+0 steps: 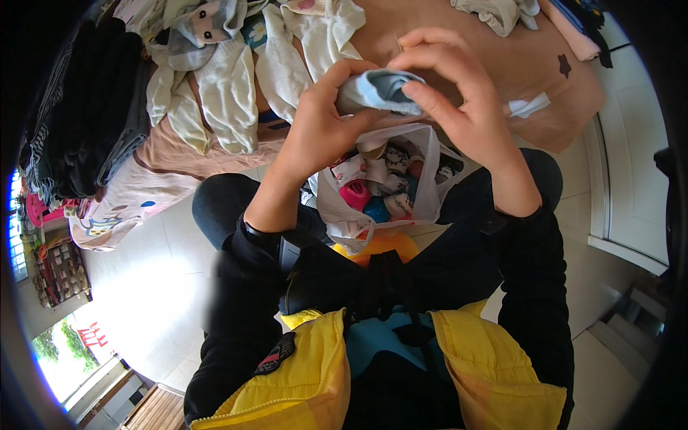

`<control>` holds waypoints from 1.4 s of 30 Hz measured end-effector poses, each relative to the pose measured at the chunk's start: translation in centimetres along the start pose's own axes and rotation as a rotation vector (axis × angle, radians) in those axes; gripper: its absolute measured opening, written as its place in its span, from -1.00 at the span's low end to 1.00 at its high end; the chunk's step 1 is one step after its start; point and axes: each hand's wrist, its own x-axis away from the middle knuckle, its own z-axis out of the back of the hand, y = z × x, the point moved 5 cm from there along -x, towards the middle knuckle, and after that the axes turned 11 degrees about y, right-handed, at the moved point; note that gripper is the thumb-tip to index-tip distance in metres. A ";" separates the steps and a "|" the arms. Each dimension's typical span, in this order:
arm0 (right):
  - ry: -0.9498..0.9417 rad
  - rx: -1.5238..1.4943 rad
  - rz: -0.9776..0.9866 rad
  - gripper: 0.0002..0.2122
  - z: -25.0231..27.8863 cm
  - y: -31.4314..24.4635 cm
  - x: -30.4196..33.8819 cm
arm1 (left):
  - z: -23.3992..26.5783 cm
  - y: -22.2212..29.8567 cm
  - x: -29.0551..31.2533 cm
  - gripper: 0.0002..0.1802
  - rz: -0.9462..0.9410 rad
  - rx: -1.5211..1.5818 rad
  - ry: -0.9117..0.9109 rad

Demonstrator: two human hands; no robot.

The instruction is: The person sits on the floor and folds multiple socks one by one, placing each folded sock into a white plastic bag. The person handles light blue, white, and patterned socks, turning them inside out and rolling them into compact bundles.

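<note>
Both hands hold a grey and light-blue sock above a white plastic bag, its opening facing up toward me. My left hand grips the sock's left side between thumb and fingers. The thumb of my right hand presses at the cuff's opening, and its fingers arch over the far side. Beneath them the white plastic bag stands open between my knees. Several balled socks in white, pink and blue lie inside it.
Several white socks lie on the brown bed cover, with a patterned grey sock among them. Dark folded clothes are stacked at the left. A white scrap and pale clothes lie to the right, near a white door.
</note>
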 end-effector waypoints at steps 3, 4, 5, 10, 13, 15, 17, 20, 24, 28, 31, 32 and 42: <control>-0.128 0.061 -0.065 -0.79 -0.5 0.0 0.5 | -0.1 0.7 0.1 -0.49 -0.069 -0.061 -0.059; -0.166 0.061 -0.123 -0.79 -0.8 0.2 0.8 | 0.0 0.5 0.0 -0.49 -0.006 -0.028 -0.060; -0.135 0.080 -0.111 -0.74 -0.8 0.2 0.8 | 0.1 0.4 0.0 -0.49 0.058 0.005 -0.061; -0.022 0.100 -0.112 -0.79 -0.5 0.2 0.9 | -0.1 0.0 0.0 -0.45 0.214 0.226 -0.049; 0.073 0.068 -0.209 -0.84 0.0 0.8 1.0 | -0.5 0.1 0.2 -0.43 0.222 0.311 -0.044; 0.113 -0.023 -0.357 -0.85 -0.1 1.6 1.3 | -0.7 0.0 0.2 -0.42 0.217 0.287 -0.041; 0.121 -0.140 -0.435 -0.83 -0.5 2.1 1.6 | -0.8 0.0 0.3 -0.42 0.228 0.287 -0.042; 0.169 -0.278 -0.594 -0.85 -0.8 2.9 2.1 | -1.0 -0.1 0.4 -0.43 0.246 0.310 -0.060; 0.200 -0.250 -0.567 -0.88 -0.8 2.6 2.0 | -1.1 0.1 0.5 -0.47 0.228 0.356 -0.039; 0.214 -0.036 -0.313 -0.88 -0.6 1.4 1.6 | -0.9 0.4 0.5 -0.49 0.172 0.306 0.009; 0.272 -0.124 -0.386 -0.88 -0.6 1.9 1.8 | -0.9 0.5 0.4 -0.52 0.144 0.261 0.036; 0.283 -0.170 -0.449 -0.88 -0.7 2.3 2.0 | -1.0 0.5 0.5 -0.54 0.132 0.270 0.043; 0.220 -0.530 -0.798 -0.85 -1.1 2.8 2.5 | -1.3 0.4 0.6 -0.54 0.123 0.206 -0.011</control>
